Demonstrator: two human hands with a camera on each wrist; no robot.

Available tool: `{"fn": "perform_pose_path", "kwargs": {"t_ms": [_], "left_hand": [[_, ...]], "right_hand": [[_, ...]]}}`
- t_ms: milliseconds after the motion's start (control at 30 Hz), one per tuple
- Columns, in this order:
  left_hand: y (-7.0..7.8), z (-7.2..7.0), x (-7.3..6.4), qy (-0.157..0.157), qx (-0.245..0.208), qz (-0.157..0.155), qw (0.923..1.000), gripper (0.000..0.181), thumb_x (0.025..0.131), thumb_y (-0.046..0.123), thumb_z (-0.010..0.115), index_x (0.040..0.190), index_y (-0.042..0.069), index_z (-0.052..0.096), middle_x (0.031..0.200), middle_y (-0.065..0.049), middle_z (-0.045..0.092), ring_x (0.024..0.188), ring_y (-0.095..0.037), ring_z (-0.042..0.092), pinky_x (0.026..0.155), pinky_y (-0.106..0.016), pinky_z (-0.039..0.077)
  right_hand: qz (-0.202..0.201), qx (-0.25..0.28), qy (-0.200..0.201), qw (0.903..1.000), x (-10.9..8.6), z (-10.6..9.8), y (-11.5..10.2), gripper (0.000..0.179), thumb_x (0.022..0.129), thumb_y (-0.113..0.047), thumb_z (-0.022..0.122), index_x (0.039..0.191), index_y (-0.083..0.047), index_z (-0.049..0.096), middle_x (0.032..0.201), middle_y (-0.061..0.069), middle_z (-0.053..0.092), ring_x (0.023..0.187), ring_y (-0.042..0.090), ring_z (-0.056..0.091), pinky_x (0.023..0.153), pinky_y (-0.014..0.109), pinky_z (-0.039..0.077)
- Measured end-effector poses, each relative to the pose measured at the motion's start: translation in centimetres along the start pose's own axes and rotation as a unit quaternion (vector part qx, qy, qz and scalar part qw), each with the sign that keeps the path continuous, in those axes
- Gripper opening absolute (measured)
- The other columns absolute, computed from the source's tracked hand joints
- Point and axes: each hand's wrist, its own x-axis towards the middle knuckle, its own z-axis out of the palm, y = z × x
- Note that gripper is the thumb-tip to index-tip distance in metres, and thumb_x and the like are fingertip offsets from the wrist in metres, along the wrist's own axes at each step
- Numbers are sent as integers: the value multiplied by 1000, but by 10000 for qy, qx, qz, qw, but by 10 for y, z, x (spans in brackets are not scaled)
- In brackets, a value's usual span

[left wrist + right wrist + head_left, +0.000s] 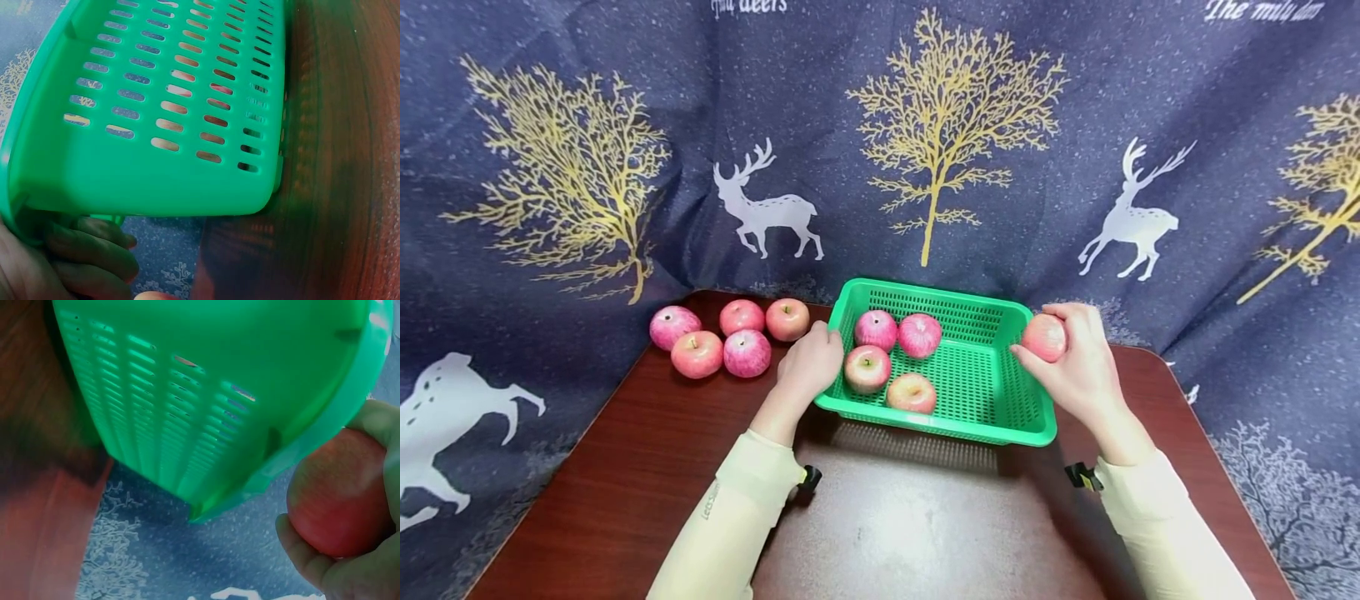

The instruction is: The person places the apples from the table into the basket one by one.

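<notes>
A green plastic basket [936,427] with slotted walls sits towards the back of the table. My left hand [810,362] grips its left rim; in the left wrist view the fingers [94,256] curl under the rim at one corner. Over the basket's right rim, my right hand [1086,371] holds a red apple [1043,337] between thumb and fingers. The right wrist view shows that apple [340,494] just outside the rim. Several apples lie in the left part of the basket, among them a pink one [920,335] and a yellowish one [912,393].
Left of the basket, several more apples stand grouped on the brown wooden table [617,467], including a dark pink one [747,353] and a red-orange one [787,320] near my left hand. A blue cloth [850,200] with trees and deer hangs directly behind the table.
</notes>
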Motion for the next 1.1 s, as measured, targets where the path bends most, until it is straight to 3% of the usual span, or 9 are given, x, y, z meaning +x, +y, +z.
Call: {"fn": "perform_pose_path", "kwargs": {"t_ms": [467, 633, 1100], "left_hand": [[-1, 0, 2, -33, -38, -26, 10000, 50, 116, 41, 33, 139, 5, 59, 140, -22, 69, 127, -48, 67, 99, -69, 51], [-1, 0, 1, -38, -40, -33, 10000, 50, 116, 42, 33, 139, 5, 59, 140, -22, 69, 127, -48, 67, 99, -69, 51], [-2, 0, 1, -15, -63, -38, 10000, 50, 116, 42, 34, 137, 5, 60, 139, -23, 69, 126, -49, 68, 98, -70, 51]], "right_hand": [[-853, -16, -792, 9932, 37, 7, -9, 69, 75, -19, 102, 131, 2, 66, 131, 22, 59, 116, 38, 64, 90, 55, 55], [-897, -70, -1163, 9891, 50, 9, -12, 68, 77, -21, 101, 131, 0, 66, 132, 20, 58, 116, 37, 64, 90, 56, 57], [-1324, -265, -2078, 9688, 80, 23, -21, 64, 80, -26, 99, 131, -4, 68, 128, 16, 61, 107, 35, 68, 89, 54, 58]]}}
